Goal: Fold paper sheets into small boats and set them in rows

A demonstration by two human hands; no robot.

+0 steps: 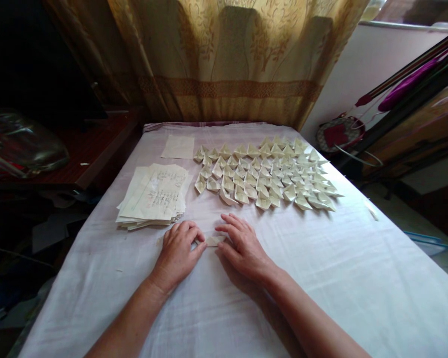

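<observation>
A small folded strip of pale paper (214,241) lies flat on the white cloth between my hands. Thumb and curled fingers of my left hand (179,252) pinch its left end. Over the strip's right end, my right hand (245,249) has its fingers spread, the thumb lowest and close to the paper; whether it touches is hard to see. Just beyond my left hand sits a stack of paper sheets (149,194), the top one bearing handwriting. Many folded paper boats (251,178) stand in close rows past my right hand.
One loose blank sheet (178,147) rests behind the stack. The cloth-covered table (343,278) reaches back to a gold curtain (227,59). At the left stands a dark wooden cabinet (108,149) with a clear plastic-looking object (26,141). A round patterned bag (339,134) hangs at the right.
</observation>
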